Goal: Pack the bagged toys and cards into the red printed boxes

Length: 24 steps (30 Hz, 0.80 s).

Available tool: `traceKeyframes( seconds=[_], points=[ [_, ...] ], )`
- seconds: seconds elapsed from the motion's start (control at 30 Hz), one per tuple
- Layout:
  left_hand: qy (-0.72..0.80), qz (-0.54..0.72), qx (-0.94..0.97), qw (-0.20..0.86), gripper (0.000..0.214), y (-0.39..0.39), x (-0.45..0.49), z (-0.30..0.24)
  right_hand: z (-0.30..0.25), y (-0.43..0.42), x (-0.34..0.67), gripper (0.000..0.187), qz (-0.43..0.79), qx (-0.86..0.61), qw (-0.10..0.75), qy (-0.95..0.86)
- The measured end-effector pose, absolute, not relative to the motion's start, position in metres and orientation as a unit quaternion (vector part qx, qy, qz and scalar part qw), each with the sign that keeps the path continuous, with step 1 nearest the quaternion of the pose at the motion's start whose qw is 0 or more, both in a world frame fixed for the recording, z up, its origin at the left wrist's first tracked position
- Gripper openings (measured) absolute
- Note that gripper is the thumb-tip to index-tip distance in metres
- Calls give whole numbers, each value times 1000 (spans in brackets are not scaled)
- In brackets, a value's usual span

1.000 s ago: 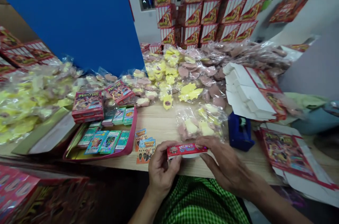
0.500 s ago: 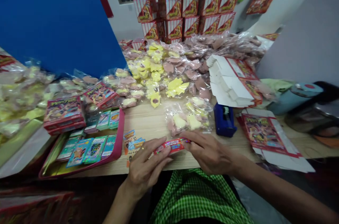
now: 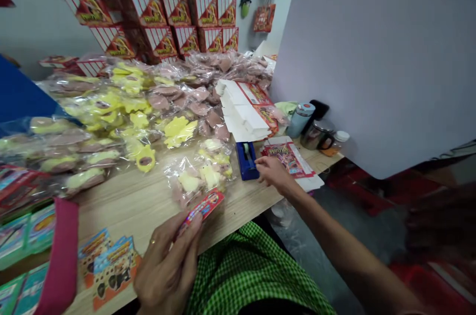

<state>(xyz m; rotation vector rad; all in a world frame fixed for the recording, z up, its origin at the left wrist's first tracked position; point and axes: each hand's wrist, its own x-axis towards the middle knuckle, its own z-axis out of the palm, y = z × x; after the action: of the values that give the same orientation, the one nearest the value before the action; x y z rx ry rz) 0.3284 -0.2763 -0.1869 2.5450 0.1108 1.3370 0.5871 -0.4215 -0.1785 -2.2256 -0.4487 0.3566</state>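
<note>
**Left hand gripping a little red box [image 3: 203,211], right hand [image 3: 273,173] sitting empty by the tape**

Okay, so the left hand [image 3: 167,265] is clamping the box between thumb and fingers, holding it up over the wooden table [image 3: 148,211], right beside a clear bag of pink and yellow pieces [image 3: 195,178]. Meanwhile the right hand is staying loose and open, fingertips just beside a blue tape dispenser [image 3: 246,160]. A flattened printed carton [image 3: 290,158] is lying just past them.
</note>
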Motion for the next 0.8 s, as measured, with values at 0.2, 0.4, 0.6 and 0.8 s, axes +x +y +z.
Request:
traceKeyframes(
  seconds=[0.2,0.4,0.6,0.8],
  points=[
    [31,462,869,175,49,-280,348,-187,-181,-415,591,18,243,-805,526,-127],
    [36,426,886,179,51,-278,343,-182,-198,-429,580,20,219,-777,575,-131],
    [25,443,878,179,44,-282,346,-179,-234,-434,569,28,125,-808,551,-170],
    [16,423,887,185,39,-281,342,-177,-211,-452,552,18,55,-816,522,-243]
  ],
)
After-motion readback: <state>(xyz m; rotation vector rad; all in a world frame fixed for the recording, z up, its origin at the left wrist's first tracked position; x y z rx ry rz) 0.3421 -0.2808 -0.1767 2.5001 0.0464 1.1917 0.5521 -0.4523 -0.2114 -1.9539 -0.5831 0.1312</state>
